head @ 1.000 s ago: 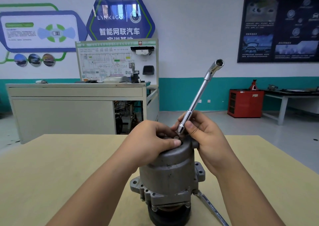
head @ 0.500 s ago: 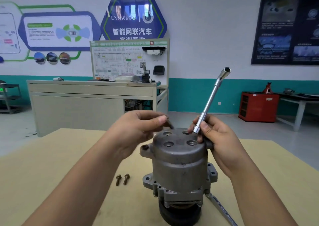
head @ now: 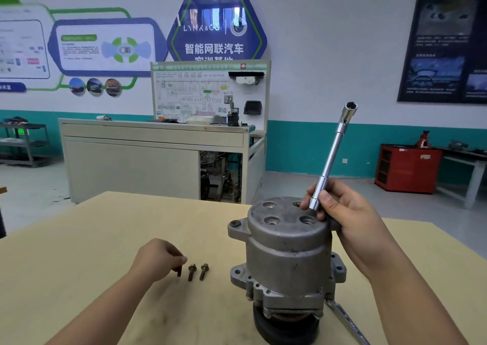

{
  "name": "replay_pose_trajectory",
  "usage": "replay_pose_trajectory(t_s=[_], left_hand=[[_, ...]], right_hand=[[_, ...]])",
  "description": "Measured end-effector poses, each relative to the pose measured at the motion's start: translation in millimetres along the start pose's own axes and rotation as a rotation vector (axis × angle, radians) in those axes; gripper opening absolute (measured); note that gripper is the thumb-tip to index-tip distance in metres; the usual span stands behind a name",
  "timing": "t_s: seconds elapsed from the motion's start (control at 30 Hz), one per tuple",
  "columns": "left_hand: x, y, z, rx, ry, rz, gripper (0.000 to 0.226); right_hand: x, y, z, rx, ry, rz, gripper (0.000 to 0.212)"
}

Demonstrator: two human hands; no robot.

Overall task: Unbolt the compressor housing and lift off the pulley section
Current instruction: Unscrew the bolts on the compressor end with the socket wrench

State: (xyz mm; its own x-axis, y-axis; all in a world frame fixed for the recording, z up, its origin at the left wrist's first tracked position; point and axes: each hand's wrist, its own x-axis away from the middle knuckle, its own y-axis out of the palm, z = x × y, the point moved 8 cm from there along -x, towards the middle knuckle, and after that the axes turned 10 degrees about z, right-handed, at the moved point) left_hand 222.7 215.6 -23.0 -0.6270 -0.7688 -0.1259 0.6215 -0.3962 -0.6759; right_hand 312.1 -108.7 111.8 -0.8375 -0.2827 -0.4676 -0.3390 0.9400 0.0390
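On the tan tabletop (head: 79, 239), the compressor (head: 287, 252) stands on its pulley (head: 286, 329). Your left hand (head: 158, 259) has dropped from its top, fingers pinching a bolt (head: 179, 273) beside two loose bolts (head: 191, 272) at its nine o'clock; your right hand (head: 347, 218) grips the wrench (head: 330, 165). Unbolting looks nearly done.

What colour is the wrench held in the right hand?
The wrench is shiny silver, best seen in the head view.

I see a dull grey compressor housing (head: 287, 252) with dark smudges on it, a black pulley (head: 284, 330) under it, a shiny silver wrench (head: 330, 160), little dark brown bolts (head: 192, 272) on my pale yellow table (head: 105, 239), and a bright red cabinet (head: 407, 169) by the white and teal wall (head: 329, 54).
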Motion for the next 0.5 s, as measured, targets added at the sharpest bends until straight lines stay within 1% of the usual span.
replay_pose_trajectory(t_s=[0.13,0.23,0.3,0.5], left_hand=[[-3.9,13.0,-7.2,-0.056,-0.009,-0.002,0.008],[-4.3,19.4,-9.1,-0.077,-0.018,-0.002,0.014],[-4.1,21.0,-12.1,-0.087,-0.049,0.004,0.019],[-2.2,22.1,-17.1,-0.131,-0.144,0.037,0.021]], right_hand=[[-0.6,-1.1,0.6,-0.003,0.007,0.002,0.020],[-0.4,-1.9,1.1,-0.009,0.008,-0.006,0.019],[-0.6,-1.7,1.2,-0.012,0.007,-0.012,0.018],[-0.8,-1.9,2.2,-0.017,0.013,-0.012,0.017]])
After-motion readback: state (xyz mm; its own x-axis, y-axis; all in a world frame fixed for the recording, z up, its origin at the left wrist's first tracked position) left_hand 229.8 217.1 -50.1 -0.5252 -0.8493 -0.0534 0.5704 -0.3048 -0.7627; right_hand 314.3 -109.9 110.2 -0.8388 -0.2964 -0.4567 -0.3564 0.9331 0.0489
